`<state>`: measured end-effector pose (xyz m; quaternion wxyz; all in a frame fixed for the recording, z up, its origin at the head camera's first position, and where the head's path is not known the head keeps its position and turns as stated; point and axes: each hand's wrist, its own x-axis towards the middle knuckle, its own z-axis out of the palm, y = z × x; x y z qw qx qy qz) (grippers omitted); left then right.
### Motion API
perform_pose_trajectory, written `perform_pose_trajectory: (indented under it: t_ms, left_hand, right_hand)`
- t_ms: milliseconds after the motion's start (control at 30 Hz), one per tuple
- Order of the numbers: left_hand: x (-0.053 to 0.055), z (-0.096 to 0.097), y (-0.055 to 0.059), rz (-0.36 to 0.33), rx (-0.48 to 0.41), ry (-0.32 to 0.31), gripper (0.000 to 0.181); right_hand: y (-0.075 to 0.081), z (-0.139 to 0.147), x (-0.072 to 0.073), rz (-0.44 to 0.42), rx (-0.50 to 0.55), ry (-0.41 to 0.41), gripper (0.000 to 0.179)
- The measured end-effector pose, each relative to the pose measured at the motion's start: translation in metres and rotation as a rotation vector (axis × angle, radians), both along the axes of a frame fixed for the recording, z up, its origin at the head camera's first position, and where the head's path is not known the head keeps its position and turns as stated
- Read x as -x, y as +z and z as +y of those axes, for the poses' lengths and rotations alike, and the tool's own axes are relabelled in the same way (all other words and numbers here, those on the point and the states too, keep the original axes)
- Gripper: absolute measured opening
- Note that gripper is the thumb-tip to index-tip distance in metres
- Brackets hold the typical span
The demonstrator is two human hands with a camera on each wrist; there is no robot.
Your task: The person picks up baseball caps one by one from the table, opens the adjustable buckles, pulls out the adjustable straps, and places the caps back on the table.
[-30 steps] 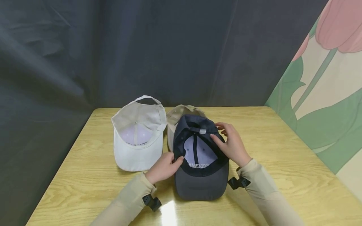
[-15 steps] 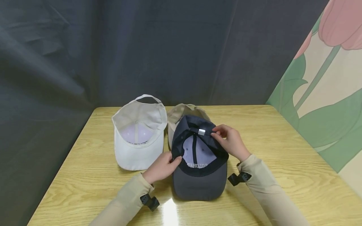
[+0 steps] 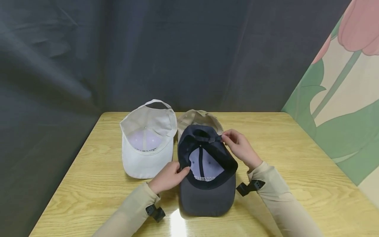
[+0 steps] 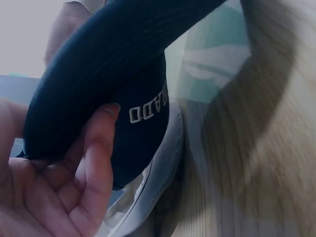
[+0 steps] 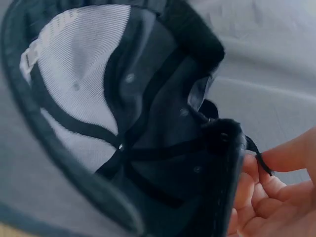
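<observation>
A navy cap (image 3: 207,202) faces me with its hollow underside up and its brim toward me. My left hand (image 3: 168,177) grips its left rim; in the left wrist view curled fingers (image 4: 96,163) lie against the crown beside raised pale lettering. At the cap's back right, my right hand (image 3: 241,148) pinches the loose end of the adjusting strap (image 3: 202,139) between thumb and fingers. The right wrist view shows that dark strap end (image 5: 261,160) poking out past the cap's edge. Part of the left hand's grip is hidden behind the crown in the head view.
A white cap (image 3: 146,164) lies hollow side up on the wooden table (image 3: 86,177), left of the navy one. Behind the navy cap sits a beige cap (image 3: 189,118), mostly covered. A dark curtain (image 3: 189,56) hangs at the table's back edge.
My right fingers have closed from a loose pose onto the strap end. The navy cap has shifted slightly toward me, its back opening now shows, and the silver buckle no longer shines.
</observation>
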<state>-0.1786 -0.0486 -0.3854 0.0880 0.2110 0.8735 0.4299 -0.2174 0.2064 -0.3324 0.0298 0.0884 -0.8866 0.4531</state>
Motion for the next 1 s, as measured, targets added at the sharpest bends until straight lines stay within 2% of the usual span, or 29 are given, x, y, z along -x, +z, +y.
perform_pose_trajectory:
  t_ms: [200, 400, 500, 567, 600, 700, 767, 800, 867, 933, 1000]
  left_hand:
    - [-0.001, -0.003, 0.000, 0.010, 0.039, 0.002, 0.043]
    - [-0.003, -0.008, 0.003, 0.044, 0.104, -0.007, 0.045]
    - [-0.003, -0.012, 0.007, 0.090, 0.155, 0.025, 0.050]
    - [-0.001, -0.014, 0.011, 0.166, 0.198, 0.072, 0.052]
    - [0.000, -0.014, 0.014, 0.226, 0.219, 0.102, 0.054]
    - [0.007, -0.010, 0.027, 0.451, 0.224, 0.201, 0.052]
    - [0.011, -0.004, 0.038, 0.602, 0.199, 0.231, 0.045]
    - [0.014, 0.001, 0.044, 0.660, 0.184, 0.229, 0.040]
    - [0.019, 0.013, 0.054, 0.709, 0.188, 0.188, 0.027]
    - [0.025, 0.026, 0.062, 0.674, 0.236, 0.122, 0.018]
    - [0.030, 0.036, 0.065, 0.584, 0.304, 0.055, 0.028]
  right_hand:
    - [0.001, -0.004, -0.001, -0.052, 0.126, 0.035, 0.023]
    - [-0.004, -0.008, -0.001, -0.060, 0.173, 0.058, 0.021]
    - [-0.005, -0.009, 0.000, -0.065, 0.194, 0.073, 0.022]
    - [-0.006, -0.009, 0.000, -0.065, 0.203, 0.080, 0.022]
    - [-0.006, -0.010, 0.000, -0.066, 0.209, 0.082, 0.022]
    - [-0.006, -0.011, 0.000, -0.067, 0.219, 0.085, 0.022]
    - [-0.007, -0.013, 0.000, -0.071, 0.228, 0.085, 0.021]
    - [-0.007, -0.014, 0.000, -0.072, 0.234, 0.086, 0.021]
    - [-0.008, -0.017, 0.000, -0.072, 0.241, 0.090, 0.021]
    - [-0.010, -0.019, 0.000, -0.066, 0.241, 0.093, 0.021]
    - [-0.011, -0.021, -0.001, -0.066, 0.242, 0.104, 0.022]
